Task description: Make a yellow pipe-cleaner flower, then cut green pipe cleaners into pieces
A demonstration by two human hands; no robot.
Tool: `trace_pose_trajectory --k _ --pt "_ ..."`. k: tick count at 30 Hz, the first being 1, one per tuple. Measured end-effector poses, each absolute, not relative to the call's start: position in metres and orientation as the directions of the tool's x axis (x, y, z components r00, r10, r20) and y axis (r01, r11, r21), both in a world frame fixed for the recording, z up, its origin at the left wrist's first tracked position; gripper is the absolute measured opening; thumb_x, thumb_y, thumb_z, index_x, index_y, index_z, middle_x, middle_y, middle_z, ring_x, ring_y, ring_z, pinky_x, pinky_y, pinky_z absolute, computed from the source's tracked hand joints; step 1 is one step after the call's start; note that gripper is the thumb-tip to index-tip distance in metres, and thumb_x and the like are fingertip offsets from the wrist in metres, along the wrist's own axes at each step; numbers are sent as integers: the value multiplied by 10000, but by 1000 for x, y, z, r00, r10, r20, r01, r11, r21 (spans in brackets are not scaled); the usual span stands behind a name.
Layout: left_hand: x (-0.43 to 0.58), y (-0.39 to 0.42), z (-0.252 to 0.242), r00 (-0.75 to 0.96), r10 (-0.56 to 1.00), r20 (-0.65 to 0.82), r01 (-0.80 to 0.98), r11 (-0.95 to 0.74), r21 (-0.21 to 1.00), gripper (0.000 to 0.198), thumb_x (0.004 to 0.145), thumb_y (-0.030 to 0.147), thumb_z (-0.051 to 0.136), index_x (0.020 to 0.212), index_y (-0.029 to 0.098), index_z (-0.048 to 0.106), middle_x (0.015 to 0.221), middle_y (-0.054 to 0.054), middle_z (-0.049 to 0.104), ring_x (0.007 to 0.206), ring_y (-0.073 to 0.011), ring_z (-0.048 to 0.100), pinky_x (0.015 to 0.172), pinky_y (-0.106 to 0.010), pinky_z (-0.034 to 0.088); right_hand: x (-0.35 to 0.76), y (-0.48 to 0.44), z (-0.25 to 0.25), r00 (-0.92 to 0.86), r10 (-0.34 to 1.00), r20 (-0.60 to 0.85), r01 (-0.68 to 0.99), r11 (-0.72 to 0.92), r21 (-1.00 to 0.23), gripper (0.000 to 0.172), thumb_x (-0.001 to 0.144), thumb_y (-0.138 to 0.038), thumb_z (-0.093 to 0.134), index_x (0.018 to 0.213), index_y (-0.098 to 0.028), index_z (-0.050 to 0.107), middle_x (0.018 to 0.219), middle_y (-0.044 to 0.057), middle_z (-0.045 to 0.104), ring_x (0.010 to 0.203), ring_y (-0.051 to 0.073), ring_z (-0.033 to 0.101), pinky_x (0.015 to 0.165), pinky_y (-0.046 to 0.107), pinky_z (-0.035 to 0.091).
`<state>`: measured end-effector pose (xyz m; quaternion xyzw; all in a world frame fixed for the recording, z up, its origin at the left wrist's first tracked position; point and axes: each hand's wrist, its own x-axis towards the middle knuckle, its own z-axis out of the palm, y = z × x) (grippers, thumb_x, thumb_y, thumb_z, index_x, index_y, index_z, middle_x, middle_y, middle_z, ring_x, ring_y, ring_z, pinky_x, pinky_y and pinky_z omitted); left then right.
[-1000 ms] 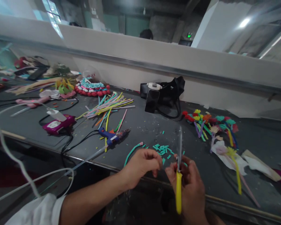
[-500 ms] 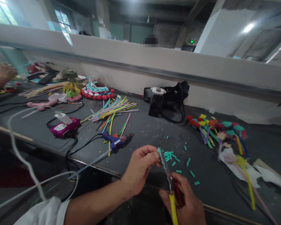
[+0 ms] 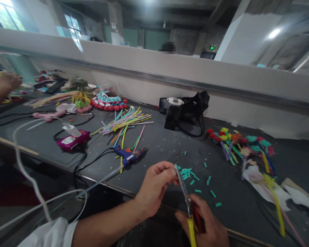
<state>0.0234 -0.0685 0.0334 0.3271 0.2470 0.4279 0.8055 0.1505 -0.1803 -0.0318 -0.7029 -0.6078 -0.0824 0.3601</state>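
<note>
My right hand (image 3: 208,221) grips scissors (image 3: 183,188) with one yellow and one red handle, their blades pointing up and away from me. At the blade tips, my left hand (image 3: 157,187) is closed in a pinch. A small end of a teal chenille stem (image 3: 176,166) shows there between fingertips and blades; the rest of it is hidden by my fingers. Just beyond the blades lies a small heap of short teal cut pieces (image 3: 186,172), with several more scattered to the right on the dark table (image 3: 164,147).
A blue glue gun (image 3: 128,156) with a cord lies left of my hands. Behind it are a pile of colored stems (image 3: 126,120) and a purple power socket (image 3: 74,140). A black bag (image 3: 193,111) stands at the back. Stem flowers (image 3: 229,137) lie right. Another person's hand (image 3: 10,80) is far left.
The whole view has shifted slightly. The scissor blades look closer together at the teal stem; both hands stay in nearly the same place.
</note>
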Motion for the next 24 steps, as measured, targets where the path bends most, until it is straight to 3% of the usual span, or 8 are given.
trace_pose_trajectory --k 4,24 --pt "24 -69 32 514 849 -120 -528 424 736 111 704 205 723 718 124 649 640 -3 622 590 -82 542 615 -195 421 144 -180 -36 325 769 551 880 -33 -474 547 829 -698 439 1025 -209 584 822 46 744 678 218 723 573 288 547" --pt "24 -68 34 509 853 -117 -488 397 777 116 701 217 696 707 127 622 631 -7 611 579 -89 528 617 -208 409 139 -181 -38 408 734 544 832 -53 -552 525 798 -687 508 975 -206 622 778 54 738 601 208 710 516 260 531"
